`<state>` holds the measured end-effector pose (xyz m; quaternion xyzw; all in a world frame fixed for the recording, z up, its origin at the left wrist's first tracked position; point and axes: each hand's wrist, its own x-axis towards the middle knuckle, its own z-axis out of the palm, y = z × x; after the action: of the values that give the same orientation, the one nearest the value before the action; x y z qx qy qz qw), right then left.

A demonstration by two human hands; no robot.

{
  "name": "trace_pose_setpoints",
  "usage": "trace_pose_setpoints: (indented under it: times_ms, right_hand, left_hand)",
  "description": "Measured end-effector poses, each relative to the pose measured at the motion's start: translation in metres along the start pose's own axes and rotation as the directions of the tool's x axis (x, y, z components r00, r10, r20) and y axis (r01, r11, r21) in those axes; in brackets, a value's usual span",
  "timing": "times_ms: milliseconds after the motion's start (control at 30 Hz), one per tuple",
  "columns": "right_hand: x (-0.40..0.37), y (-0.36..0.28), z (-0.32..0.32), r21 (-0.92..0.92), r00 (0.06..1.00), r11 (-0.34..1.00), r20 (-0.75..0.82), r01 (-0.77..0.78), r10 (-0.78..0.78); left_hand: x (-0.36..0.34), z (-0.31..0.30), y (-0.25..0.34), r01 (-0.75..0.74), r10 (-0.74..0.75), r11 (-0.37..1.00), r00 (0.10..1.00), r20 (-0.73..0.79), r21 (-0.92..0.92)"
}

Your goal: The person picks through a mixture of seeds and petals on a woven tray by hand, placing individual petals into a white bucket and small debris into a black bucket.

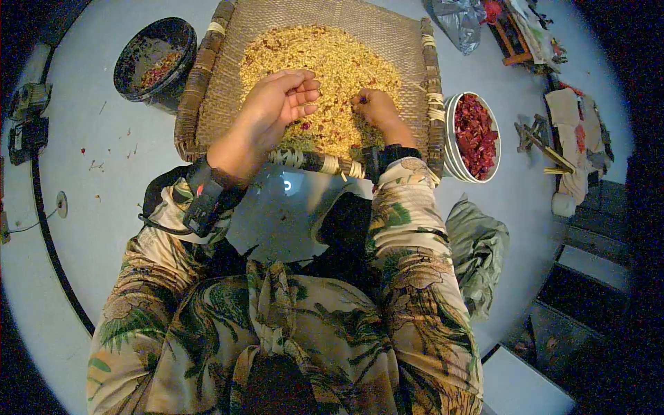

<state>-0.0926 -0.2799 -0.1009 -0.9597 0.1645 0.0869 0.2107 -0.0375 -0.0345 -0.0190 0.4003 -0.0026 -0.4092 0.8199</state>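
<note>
A woven basket tray (pixel 228 76) with thick wrapped rims lies in front of me. Spread over it is a heap of small yellow grain-like pieces (pixel 332 62), mixed with dark red bits. My left hand (pixel 280 100) hovers over the near left part of the heap, its fingers loosely curled and apart, with nothing visible in them. At the right side of the heap, my right hand (pixel 379 109) has its fingertips pinched together, and a tiny dark purplish bit shows there, too small to name. Both wrists wear black devices.
Left of the tray stands a black bucket (pixel 128 79) with mixed bits inside. A white bucket (pixel 451 138) of dark red pieces is close on the right. Beyond it are a small wooden stool (pixel 512 41), a clear plastic bag (pixel 458 24) and a crumpled greenish sack (pixel 477 249).
</note>
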Motion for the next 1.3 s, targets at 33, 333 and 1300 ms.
trace_pose_setpoints:
  times_ms: [33,333,1300]
  right_hand:
    - [0.0,0.0,-0.001,0.005,0.999,0.999,0.029,-0.035,0.035]
    - [0.005,0.004,0.014,-0.045,0.993,0.993,-0.042,0.108,-0.11]
    - [0.006,-0.009,-0.024,0.828,0.978,0.534,0.209,-0.172,-0.009]
  left_hand:
    - [0.0,0.0,0.0,0.0,0.0,1.0,1.0,0.001,0.001]
    - [0.001,-0.001,0.0,0.007,-0.007,1.0,1.0,0.012,0.004]
    - [0.001,-0.003,-0.002,0.015,-0.016,0.999,1.0,0.016,0.028]
